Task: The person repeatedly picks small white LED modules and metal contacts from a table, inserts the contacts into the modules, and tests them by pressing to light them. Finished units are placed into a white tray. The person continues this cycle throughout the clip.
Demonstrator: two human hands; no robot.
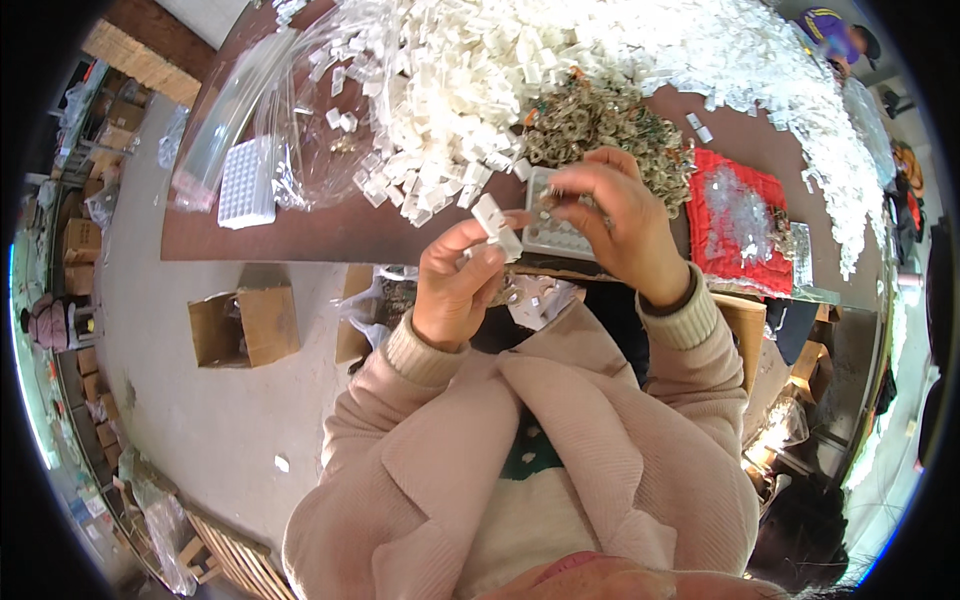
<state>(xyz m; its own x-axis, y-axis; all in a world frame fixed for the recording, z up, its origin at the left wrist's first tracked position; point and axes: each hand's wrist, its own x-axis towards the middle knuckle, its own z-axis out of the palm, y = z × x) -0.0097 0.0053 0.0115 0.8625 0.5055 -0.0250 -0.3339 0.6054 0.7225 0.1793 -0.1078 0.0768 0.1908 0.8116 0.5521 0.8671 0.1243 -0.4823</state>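
Note:
My left hand (455, 287) is closed around a few small white plastic pieces (489, 214), which stick up between thumb and fingers. My right hand (628, 222) hovers over a pale gridded tray (541, 234) at the table's near edge, thumb and fingertips pinched together. What the pinch holds, if anything, is too small to name. Just beyond the right hand is a heap of small brownish, metallic-looking parts (590, 115) with bits of green and orange. A large heap of white plastic pieces (440, 110) spreads beyond my left hand.
On the brown table (300, 238) lie a white gridded tray (247, 190) and clear plastic bags (232, 115) at left. At right is a red cloth (712, 245) with small clear bits. A cardboard box (268, 325) stands on the floor. Another person (835, 35) is at far right.

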